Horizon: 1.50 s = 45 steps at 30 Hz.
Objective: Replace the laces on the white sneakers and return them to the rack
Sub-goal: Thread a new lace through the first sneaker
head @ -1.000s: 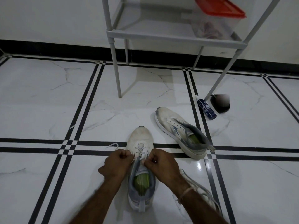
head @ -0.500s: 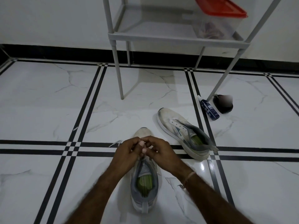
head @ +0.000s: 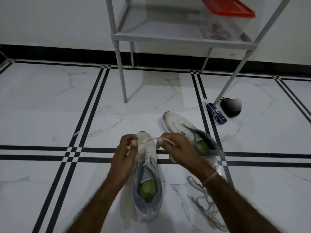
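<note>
A white sneaker (head: 148, 179) with a grey collar and green insole stands on the floor, toe pointing away from me. Its white lace (head: 152, 140) is stretched above the toe between my hands. My left hand (head: 125, 153) pinches one end at the sneaker's left side. My right hand (head: 176, 149) pinches the other end to the right. The second white sneaker (head: 183, 132) lies behind my right hand, unlaced, angled to the left. A loose lace (head: 202, 202) lies in a tangle on the floor under my right forearm.
A grey shoe rack (head: 181, 40) stands against the wall ahead; a clear box with a red lid (head: 227, 12) sits on its shelf. A blue tube (head: 216, 112) and a dark round object (head: 229, 108) lie by the rack's right front leg.
My hands, joined over the tongue half a second ago, have drawn apart. The lace now runs taut between them above the sneaker's toe.
</note>
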Available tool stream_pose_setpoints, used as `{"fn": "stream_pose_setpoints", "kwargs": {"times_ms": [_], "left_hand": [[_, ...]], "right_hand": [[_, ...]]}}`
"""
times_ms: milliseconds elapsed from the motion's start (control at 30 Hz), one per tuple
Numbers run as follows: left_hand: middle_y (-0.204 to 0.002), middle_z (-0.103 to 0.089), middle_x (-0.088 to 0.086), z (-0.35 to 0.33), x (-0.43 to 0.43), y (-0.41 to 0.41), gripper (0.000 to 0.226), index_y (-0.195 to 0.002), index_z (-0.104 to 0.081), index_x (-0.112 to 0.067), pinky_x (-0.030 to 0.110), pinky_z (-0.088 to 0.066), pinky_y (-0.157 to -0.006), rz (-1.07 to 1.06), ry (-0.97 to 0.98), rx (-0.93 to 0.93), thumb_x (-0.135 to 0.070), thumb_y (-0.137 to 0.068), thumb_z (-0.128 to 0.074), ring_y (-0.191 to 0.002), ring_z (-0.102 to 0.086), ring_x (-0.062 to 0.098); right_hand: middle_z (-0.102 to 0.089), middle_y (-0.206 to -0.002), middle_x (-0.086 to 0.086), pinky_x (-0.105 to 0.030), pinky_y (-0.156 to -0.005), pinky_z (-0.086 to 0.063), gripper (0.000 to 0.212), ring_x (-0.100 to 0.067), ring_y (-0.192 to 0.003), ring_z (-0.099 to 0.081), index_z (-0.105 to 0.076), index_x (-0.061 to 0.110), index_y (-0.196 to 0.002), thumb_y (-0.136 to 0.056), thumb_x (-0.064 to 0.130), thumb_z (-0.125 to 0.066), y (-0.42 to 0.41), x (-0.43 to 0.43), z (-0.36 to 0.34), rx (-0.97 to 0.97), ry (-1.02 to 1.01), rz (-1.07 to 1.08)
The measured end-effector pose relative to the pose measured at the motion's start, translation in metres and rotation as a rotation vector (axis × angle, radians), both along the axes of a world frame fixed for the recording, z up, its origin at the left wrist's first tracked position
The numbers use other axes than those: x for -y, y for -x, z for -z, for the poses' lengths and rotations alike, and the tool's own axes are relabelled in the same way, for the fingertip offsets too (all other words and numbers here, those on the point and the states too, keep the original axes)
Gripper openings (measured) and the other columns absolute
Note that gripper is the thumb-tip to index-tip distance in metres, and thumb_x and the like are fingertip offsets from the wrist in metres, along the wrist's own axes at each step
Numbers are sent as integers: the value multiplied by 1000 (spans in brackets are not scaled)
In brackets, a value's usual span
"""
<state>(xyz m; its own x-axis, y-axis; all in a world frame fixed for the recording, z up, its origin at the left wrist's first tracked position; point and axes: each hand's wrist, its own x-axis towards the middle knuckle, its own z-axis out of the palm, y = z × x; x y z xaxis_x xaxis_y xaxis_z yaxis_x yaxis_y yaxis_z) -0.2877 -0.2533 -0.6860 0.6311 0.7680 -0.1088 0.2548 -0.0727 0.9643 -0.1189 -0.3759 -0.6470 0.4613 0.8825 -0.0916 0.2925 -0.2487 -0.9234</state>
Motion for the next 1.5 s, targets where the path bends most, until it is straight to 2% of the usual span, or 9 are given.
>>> {"fn": "stream_pose_setpoints", "kwargs": {"times_ms": [133, 300, 400, 500, 767, 933, 1067, 1233, 1500], "left_hand": [[-91, -73, -10, -13, 2, -23, 28, -95, -69, -28, 30, -56, -81, 214, -88, -18, -46, -103, -49, -90, -69, 9], [-62, -62, -9, 11, -39, 6, 39, -70, -61, -24, 30, -47, -63, -73, -220, -190, -48, -99, -55, -67, -62, 18], [-92, -71, -9, 14, -36, 14, 30, -95, -64, -31, 37, -56, -73, -105, -404, -253, -58, -96, -51, -87, -69, 16], [-119, -68, -13, -5, -5, -11, 42, -127, -58, -37, 32, -56, -92, 185, -183, -118, -64, -96, -48, -109, -64, 4], [-62, -67, -18, -6, -20, -7, 26, -74, -70, -30, 28, -53, -63, 153, -268, -160, -40, -94, -58, -60, -65, 2], [-80, -75, -17, 8, -25, 6, 38, -86, -74, -31, 45, -56, -86, 54, -403, -375, -63, -92, -53, -82, -70, 5], [-122, -62, -27, 7, -8, -11, 40, -120, -67, -39, 43, -14, -123, 185, -490, -295, -61, -88, -55, -120, -51, -5], [-77, -74, -12, -6, -2, -15, 6, -89, -78, -23, 16, -52, -73, 193, -217, -103, -17, -89, -75, -76, -70, 6], [-80, -77, -11, 2, 2, -8, 7, -87, -81, -23, 25, -54, -79, 104, -41, -72, -16, -85, -79, -81, -70, 5]], "right_hand": [[-70, -80, -6, -57, -76, -57, 30, -29, -83, -71, -69, 27, -80, -98, 47, -57, 9, -12, 10, 74, 33, -57], [-56, -62, 17, -24, -65, -46, 31, -5, -64, -52, -66, 9, -86, -106, 29, -53, -4, 6, 2, -56, 1, 28], [-59, -68, 20, -18, -63, -46, 29, 3, -64, -53, -69, 7, -93, -108, 21, -49, 0, 5, 5, -50, 34, 3], [-56, -72, 8, -37, -62, -50, 27, -10, -68, -53, -66, 17, -89, -107, 26, -49, 12, -7, 8, 28, 25, -72], [-69, -71, -1, -28, -68, -56, 15, -11, -70, -63, -68, 15, -84, -99, 17, -65, 12, -2, 25, -18, 1, 63], [-74, -79, -10, -41, -71, -61, 8, -17, -68, -64, -73, 3, -97, -95, 1, -65, 16, 3, 35, -268, 25, 136], [-74, -81, -14, -34, -67, -58, 6, -17, -69, -66, -72, 3, -92, -95, 8, -68, 23, 0, 36, -260, -24, 151], [-76, -83, -19, -36, -68, -59, 7, -23, -70, -70, -66, -5, -97, -95, 2, -66, 25, 0, 36, -384, -74, 199], [-73, -76, -16, -32, -67, -57, 5, -19, -69, -69, -70, -2, -96, -94, 3, -67, 31, -1, 46, -390, -64, 228]]}}
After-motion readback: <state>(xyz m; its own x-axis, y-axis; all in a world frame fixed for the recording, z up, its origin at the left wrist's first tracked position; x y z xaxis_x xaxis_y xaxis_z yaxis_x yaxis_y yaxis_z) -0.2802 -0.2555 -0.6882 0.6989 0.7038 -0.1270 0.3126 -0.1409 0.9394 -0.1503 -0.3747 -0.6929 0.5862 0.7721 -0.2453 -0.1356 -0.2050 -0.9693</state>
